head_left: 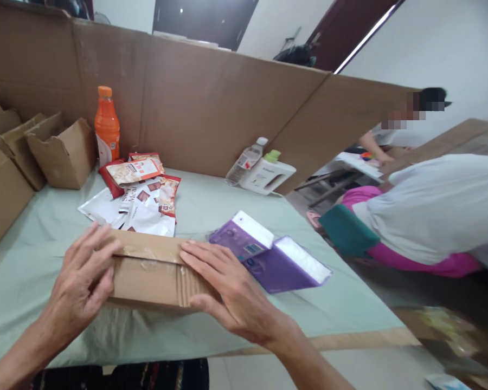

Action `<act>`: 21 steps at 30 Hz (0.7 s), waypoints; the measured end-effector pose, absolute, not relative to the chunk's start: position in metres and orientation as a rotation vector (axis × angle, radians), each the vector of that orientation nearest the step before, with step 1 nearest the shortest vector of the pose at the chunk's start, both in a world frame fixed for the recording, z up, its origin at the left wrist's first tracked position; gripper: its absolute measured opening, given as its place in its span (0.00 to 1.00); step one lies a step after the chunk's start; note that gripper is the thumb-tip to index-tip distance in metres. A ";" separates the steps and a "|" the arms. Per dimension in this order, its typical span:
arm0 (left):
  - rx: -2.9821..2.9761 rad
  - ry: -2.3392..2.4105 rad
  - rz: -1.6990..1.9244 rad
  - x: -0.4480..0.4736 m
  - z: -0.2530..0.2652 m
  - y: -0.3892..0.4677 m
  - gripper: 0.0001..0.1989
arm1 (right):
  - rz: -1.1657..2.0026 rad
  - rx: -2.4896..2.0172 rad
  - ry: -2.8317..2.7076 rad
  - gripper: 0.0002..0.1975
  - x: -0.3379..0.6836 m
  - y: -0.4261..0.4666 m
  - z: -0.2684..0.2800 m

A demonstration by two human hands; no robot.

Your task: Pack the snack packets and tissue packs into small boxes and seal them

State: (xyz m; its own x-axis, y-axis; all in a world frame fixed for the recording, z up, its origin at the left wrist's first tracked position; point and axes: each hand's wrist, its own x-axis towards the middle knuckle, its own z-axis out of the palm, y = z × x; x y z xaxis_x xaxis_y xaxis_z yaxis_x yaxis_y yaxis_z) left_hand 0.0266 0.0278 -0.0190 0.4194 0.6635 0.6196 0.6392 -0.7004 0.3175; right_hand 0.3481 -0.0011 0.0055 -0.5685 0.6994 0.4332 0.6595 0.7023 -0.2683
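A small cardboard box (146,276) lies near the front of the cloth-covered table, its top flap folded down and clear tape along the seam. My right hand (228,287) grips its right end, fingers across the top and thumb against the front side. At the left end is my left hand (83,273), with slightly blurred, parted fingers over the top edge. Just behind the box are white pouches (148,211) and red snack packets (168,197) in a pile. To the right, two purple packs of tissues (284,265) lie beside my right hand.
Several open cardboard boxes (67,154) stand at left, beside an orange drink bottle (107,127). A clear bottle (246,162) and a white jug (266,176) lean near the cardboard partition (211,103). Beyond the table's right edge, a person in a white shirt (439,206) is bent over; another person works farther back.
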 end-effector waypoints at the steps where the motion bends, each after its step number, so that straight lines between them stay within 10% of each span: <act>1: 2.626 1.140 1.150 0.026 -0.021 0.029 0.22 | 0.111 -1.038 -2.398 0.31 0.349 -0.006 0.002; 15: 2.502 1.013 1.256 0.027 -0.032 0.037 0.19 | 0.071 -1.069 -2.368 0.27 0.357 -0.019 -0.031; 21: 2.487 1.011 1.299 0.025 -0.032 0.036 0.20 | 0.008 -1.052 -2.601 0.41 0.356 -0.016 0.003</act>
